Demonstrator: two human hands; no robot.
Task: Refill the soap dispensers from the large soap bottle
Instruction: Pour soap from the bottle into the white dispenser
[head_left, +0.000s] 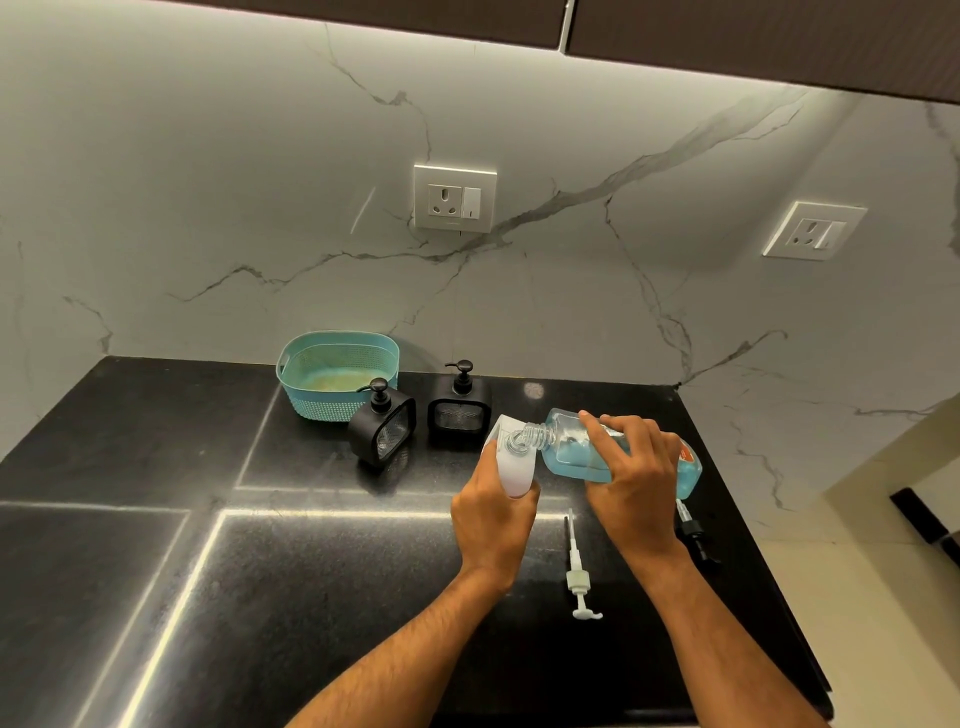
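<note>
My right hand (631, 478) grips the large clear soap bottle (574, 452) of blue liquid, tipped nearly flat with its threaded neck pointing left. The neck meets the open mouth of a white dispenser (514, 462), which my left hand (493, 525) holds from below, tilted toward the bottle. Two black square dispensers stand behind with their pumps on: one (382, 428) to the left, the other (460, 410) to its right. A white pump (577, 569) lies on the counter between my forearms. A black pump (693, 535) lies to the right of my right wrist.
A teal perforated basket (337, 374) stands at the back by the marble wall. The black stone counter (208, 571) ends at the right edge close to the black pump. Two wall sockets (454, 197) sit on the backsplash.
</note>
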